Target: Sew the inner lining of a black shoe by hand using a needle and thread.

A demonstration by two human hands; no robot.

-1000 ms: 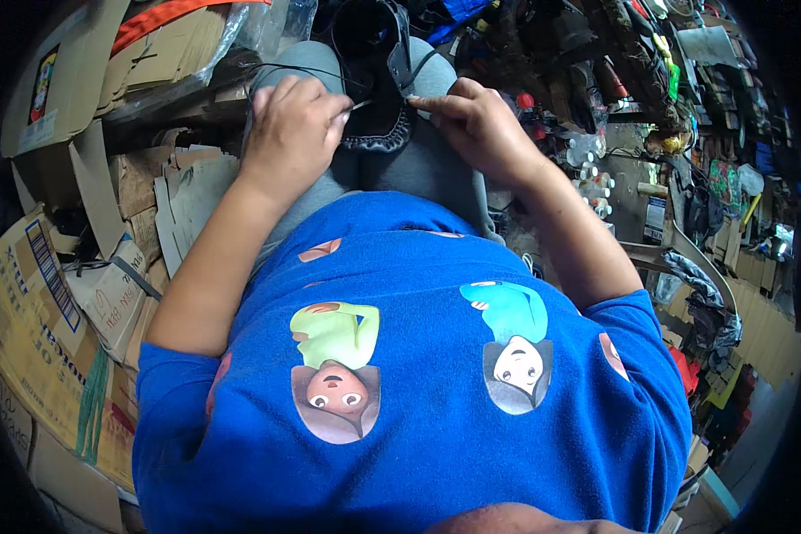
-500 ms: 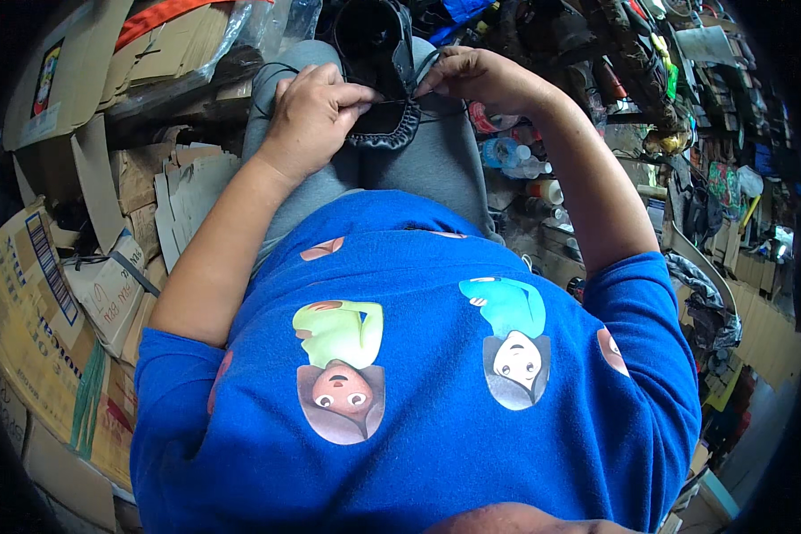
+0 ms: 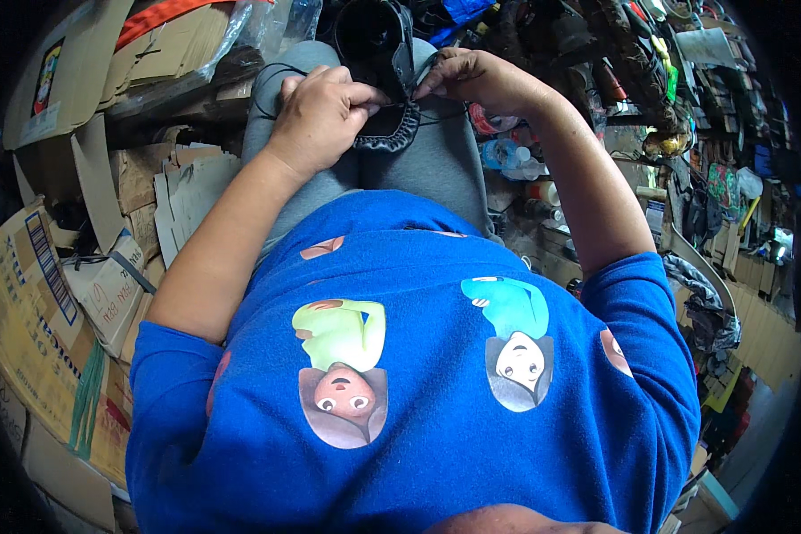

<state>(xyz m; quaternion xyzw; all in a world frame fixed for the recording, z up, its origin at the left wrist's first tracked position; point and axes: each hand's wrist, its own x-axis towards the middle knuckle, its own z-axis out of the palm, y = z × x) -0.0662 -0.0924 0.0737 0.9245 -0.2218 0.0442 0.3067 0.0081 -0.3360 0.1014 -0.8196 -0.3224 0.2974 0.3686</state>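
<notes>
A black, leather-like piece [image 3: 400, 132] with a puckered, gathered rim lies across my thighs. It resembles a shoe upper, and its far part has a round dark opening. My left hand [image 3: 322, 116] is closed in a pinch at its left side, thumb and forefinger pointing into the hollow; what they grip is too small to make out. My right hand [image 3: 472, 78] pinches the edge of the piece from the right, fingertips close to the left ones. A thin dark cord [image 3: 267, 73] loops beside my left hand, and a dark strand also shows below my right.
Cardboard boxes [image 3: 27, 329] and flattened card [image 3: 187, 200] crowd the left side. At the right of my knees stand plastic bottles [image 3: 512, 156]. Farther right, shelves [image 3: 739, 116] hold mixed tools and materials. Grey trousers [image 3: 427, 169] cover my lap.
My left hand has shifted slightly to the right, and the gathered rim has moved a little with it. The right hand stays at almost the same spot.
</notes>
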